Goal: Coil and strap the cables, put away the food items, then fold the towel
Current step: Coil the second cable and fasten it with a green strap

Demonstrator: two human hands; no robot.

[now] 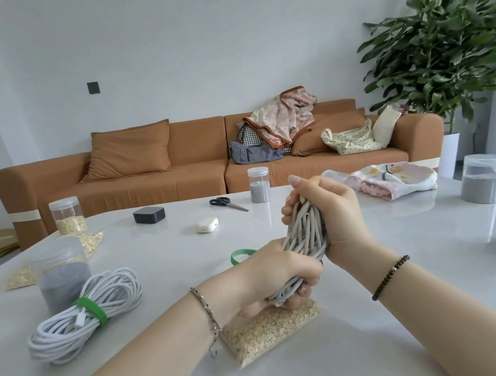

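Centre frame: grey cable bundle (306,237) held upright over the table (382,327). Left hand (270,275) curled tight round its lower end, right hand (327,209) wrapped round the upper end; the bundle spans both grips. Lower left: white cable coil (84,317), bound by a green strap (91,310). Loose strap (239,256) just behind the left hand. Cables: two. Straps: two. Oat bags: three, nearest bag (270,328) under the hands. Jars: four. Towel (395,179), one, right of centre.
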